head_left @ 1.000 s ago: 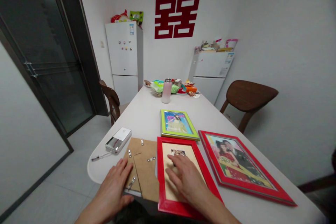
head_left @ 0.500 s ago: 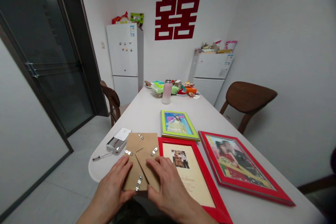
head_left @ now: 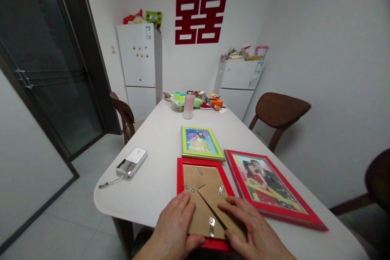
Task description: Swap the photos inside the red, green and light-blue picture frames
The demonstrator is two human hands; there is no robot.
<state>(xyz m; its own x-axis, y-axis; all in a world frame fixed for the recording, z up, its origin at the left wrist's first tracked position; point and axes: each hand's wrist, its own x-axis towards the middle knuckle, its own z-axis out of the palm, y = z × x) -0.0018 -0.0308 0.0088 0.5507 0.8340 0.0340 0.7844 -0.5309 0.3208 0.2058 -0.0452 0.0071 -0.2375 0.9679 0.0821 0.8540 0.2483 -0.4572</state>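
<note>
A brown picture frame backing board [head_left: 209,174] with several metal clips and a diagonal cut in its face lies over the near red picture frame [head_left: 180,174], seemingly within its border. My left hand [head_left: 175,221] grips the board's near left side, fingers on top and thumb at the near edge. On the near right side my right hand [head_left: 251,223] holds it the same way. Whether the board rests fully down in the frame cannot be seen. Beyond it lies a green framed photo [head_left: 201,140], and to the right a larger red framed photo [head_left: 274,187].
On the left of the white table [head_left: 152,191] lies a silver power bank [head_left: 132,163] with a short cable. A pink bottle [head_left: 188,105] stands before packets and snacks [head_left: 210,101] at the far end. Wooden chairs [head_left: 278,111] flank the table.
Both hands have carried the backing board to the right, from beside the near red frame to over it. The board now covers the printed sheet and small photo there. The view has shifted slightly.
</note>
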